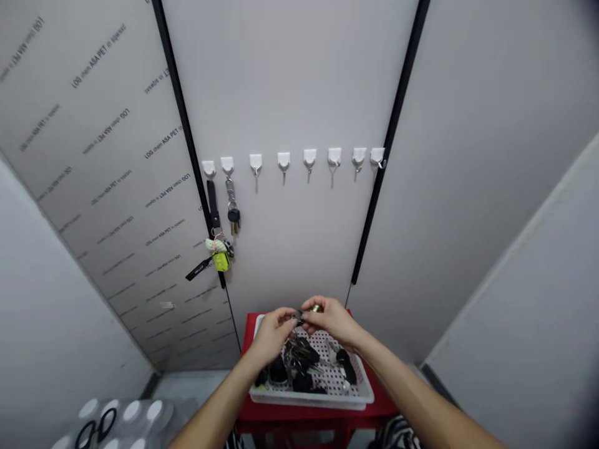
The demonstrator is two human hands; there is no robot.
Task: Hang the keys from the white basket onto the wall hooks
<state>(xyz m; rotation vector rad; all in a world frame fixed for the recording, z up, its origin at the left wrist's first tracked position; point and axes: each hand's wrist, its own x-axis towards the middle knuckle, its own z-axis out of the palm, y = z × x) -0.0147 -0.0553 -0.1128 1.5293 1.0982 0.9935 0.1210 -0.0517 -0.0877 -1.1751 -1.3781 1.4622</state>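
Observation:
My left hand [272, 334] and my right hand [332, 319] meet above a white plastic basket [313, 400], both closed in a pinch. Between their fingertips is a small bunch of keys [299, 317], partly covered by the fingers. A brass-coloured piece [317, 308] shows at my right fingers; its exact shape is hard to make out. Below my hands, the basket holds several more dark key bunches [302, 354]. At its right side lies a black key fob [346, 366].
A row of white adhesive hooks [283, 159] runs along the wall. Two at the left bear a black strap with a yellow-green fob [221, 261] and a bunch of keys [233, 216]. The basket stands on a red stool [262, 411]. Black scissors [96, 429] lie on capped bottles [154, 411].

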